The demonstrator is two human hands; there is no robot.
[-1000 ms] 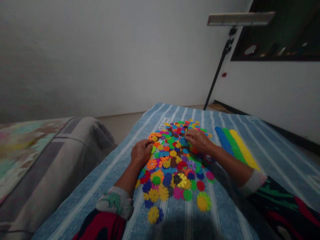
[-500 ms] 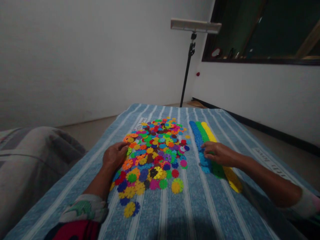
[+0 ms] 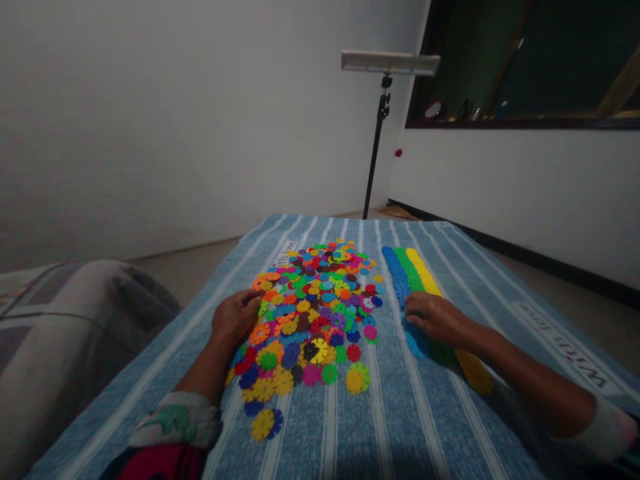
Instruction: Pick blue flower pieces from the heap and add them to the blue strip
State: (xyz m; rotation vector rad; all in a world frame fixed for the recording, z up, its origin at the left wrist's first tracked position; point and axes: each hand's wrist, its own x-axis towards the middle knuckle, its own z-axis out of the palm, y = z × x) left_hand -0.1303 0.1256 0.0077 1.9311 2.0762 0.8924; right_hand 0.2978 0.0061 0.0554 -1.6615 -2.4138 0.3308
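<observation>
A heap of flower-shaped plastic discs (image 3: 313, 307) in many colours lies spread on the cloth. My left hand (image 3: 235, 318) rests against the heap's left edge, fingers curled beside green and orange discs; whether a disc is between them is hidden. On the right, discs overlap in three long rows: a blue row (image 3: 395, 272), a green row (image 3: 410, 270) and a yellow row (image 3: 425, 272). Over the near part of the blue and green rows is my right hand (image 3: 435, 317), its fingers bent down and drawn together at the blue discs. What its fingertips hold cannot be made out.
A blue-and-white striped cloth (image 3: 350, 440) covers the table. Behind the far end stands a lamp on a black pole (image 3: 374, 150). To the left is a grey fabric-covered shape (image 3: 90, 333). A dark window (image 3: 540, 60) is set in the right wall.
The view has tilted slightly, so the scene sits a little lower. My right hand has moved a little nearer along the blue row, its fingers closer together. My left hand stays at the heap's edge.
</observation>
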